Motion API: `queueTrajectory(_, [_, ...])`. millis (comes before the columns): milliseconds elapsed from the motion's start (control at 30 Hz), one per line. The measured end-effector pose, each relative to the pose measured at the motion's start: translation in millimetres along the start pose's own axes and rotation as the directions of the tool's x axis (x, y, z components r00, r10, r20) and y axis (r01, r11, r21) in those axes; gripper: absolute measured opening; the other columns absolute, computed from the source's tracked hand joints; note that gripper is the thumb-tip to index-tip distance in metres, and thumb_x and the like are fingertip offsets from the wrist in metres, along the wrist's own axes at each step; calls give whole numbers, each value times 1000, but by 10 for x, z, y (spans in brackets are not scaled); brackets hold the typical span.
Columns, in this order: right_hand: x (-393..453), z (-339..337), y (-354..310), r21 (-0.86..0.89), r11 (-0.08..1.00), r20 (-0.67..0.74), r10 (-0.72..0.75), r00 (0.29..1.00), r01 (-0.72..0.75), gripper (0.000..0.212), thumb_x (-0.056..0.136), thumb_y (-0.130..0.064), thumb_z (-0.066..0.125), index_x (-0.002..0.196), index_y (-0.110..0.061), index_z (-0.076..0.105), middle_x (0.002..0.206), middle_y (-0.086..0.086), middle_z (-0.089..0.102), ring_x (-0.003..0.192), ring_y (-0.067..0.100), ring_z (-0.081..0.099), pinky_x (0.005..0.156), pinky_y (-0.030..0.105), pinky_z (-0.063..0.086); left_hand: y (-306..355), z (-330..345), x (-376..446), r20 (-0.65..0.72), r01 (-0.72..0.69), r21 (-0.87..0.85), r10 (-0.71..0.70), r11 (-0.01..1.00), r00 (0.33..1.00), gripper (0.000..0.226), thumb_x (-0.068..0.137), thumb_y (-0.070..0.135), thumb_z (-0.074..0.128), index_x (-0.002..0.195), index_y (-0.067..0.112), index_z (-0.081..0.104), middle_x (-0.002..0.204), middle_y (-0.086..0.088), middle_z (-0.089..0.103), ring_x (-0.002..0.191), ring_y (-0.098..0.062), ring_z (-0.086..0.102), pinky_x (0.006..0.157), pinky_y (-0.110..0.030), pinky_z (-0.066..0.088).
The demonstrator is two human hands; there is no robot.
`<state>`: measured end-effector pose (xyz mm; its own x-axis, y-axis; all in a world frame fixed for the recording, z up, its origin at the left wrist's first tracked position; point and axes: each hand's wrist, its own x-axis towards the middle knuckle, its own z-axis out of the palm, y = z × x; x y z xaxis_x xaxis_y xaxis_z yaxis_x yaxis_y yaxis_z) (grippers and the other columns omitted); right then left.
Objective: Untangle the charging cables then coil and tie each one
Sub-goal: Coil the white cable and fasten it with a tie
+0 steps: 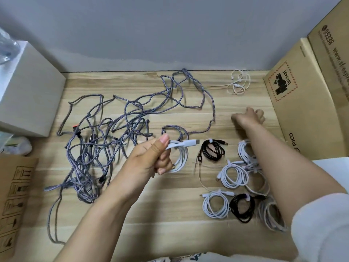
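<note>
A tangled heap of grey braided cables sprawled across the left of the wooden floor. At centre, the left hand pinched a coiled white cable, seemingly awaiting its tie. The right hand reached toward thin white ties, its grip hard to tell, above finished coils; fetching a tie seemed next.

A grey braided cable tangle sprawls loose across the bench from 9 to 12 o'clock, one coiled white cable is gripped at centre, and coiled, tied white and black cables lie grouped at 4 o'clock.
</note>
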<state>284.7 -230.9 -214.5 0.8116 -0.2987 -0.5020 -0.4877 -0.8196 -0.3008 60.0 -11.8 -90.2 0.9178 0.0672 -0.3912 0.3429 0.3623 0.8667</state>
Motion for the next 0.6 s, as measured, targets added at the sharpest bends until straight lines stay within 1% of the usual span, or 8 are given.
queueTrajectory(100, [-2,81,-4,20,999,-80,-31,996,33,65,82,-30,58,138,-3,38,151,6,21,137,26,24,111,37,23,0,-8,22,-20,1,21,-1,1000,1000,37,82,39,48,48,25,45,47,8,24,42,-11,31,47,-20,25])
queueTrajectory(200, [-101,98,-54,106,993,-129,-46,991,60,58,81,-23,58,134,-3,43,147,5,28,134,24,30,109,36,22,-2,-28,4,-45,-11,46,13,999,999,38,82,45,55,50,26,44,50,6,21,44,-12,31,56,-35,14])
queueTrajectory(300, [-369,-4,-170,312,917,-295,-154,943,247,43,82,-21,64,123,-12,57,140,-1,40,125,21,41,99,26,28,-5,-58,-37,-87,-21,14,23,1000,996,39,84,44,49,50,26,43,51,5,19,44,-12,29,58,-36,12])
queueTrajectory(367, [-686,-121,-285,509,718,-419,-274,866,474,30,83,-9,65,112,-7,66,126,4,53,109,11,53,90,11,33,-6,-66,-70,-108,-32,-8,31,999,994,39,85,44,46,52,24,42,52,5,20,45,-12,29,55,-31,17])
queueTrajectory(433, [-1160,-243,-383,673,453,-465,-354,811,584,18,83,-1,64,99,-5,71,97,-1,62,76,2,56,73,13,43,3,-57,-122,-145,-37,9,38,999,989,44,91,46,49,58,19,39,52,5,22,45,-12,30,54,-27,21])
queueTrajectory(500, [-1697,-339,-420,829,258,-370,-413,832,496,17,87,-1,60,89,-15,70,71,-13,60,50,0,39,50,15,34,1,-40,-158,-173,-49,27,53,998,984,44,91,47,45,62,16,36,52,6,23,46,-12,30,52,-24,24])
queueTrajectory(533, [-1966,-370,-413,885,189,-304,-460,834,426,21,89,-1,57,88,-19,68,66,-13,60,44,1,31,44,14,27,4,-29,-192,-177,-62,31,66,998,982,45,92,48,45,63,15,36,52,6,24,47,-12,31,51,-23,25])
queueTrajectory(600, [-2441,-371,-370,957,89,-174,-580,795,275,22,91,-4,53,88,-20,67,68,-10,62,41,1,23,41,12,21,2,-25,-264,-158,-100,60,109,993,981,44,92,48,43,64,15,35,52,7,27,48,-11,33,49,-18,26])
